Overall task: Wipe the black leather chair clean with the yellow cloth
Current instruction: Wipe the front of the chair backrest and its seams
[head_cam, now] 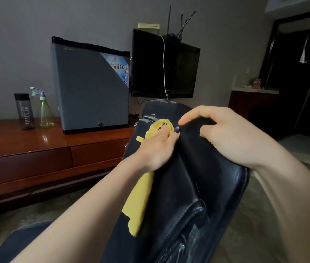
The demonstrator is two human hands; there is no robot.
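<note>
Pressing down on the black leather chair (197,186), the left hand (158,147) holds the yellow cloth (140,202) against the upper left part of the backrest. Its fingers (164,130) are curled round a bunched part of the cloth, and dark purple polish shows on the nails. One fold of cloth shows above the fingertips. The rest hangs loose below the wrist, lying against the side of the chair.

The right hand (232,135) rests on the top of the backrest, just beside the left hand. Its forefinger arches forward, with the tip close to the left thumb. The thumb is bent in toward the palm, gripping a ridge of leather. The remaining fingers are hidden behind the hand.

The chair fills the lower centre of the view. A stitched seam runs down the backrest, and the leather is worn near the lower edge.

Surroundings:
- A wooden cabinet (26,147) with drawers stands to the left of the chair.
- A grey mini fridge (91,86) stands on the cabinet.
- A dark bottle (25,112) marked "MY BOTTLE" and a green spray bottle (44,111) stand side by side, left of the fridge.
- A television (180,71) is behind the chair, with a router (171,36) on top.
</note>
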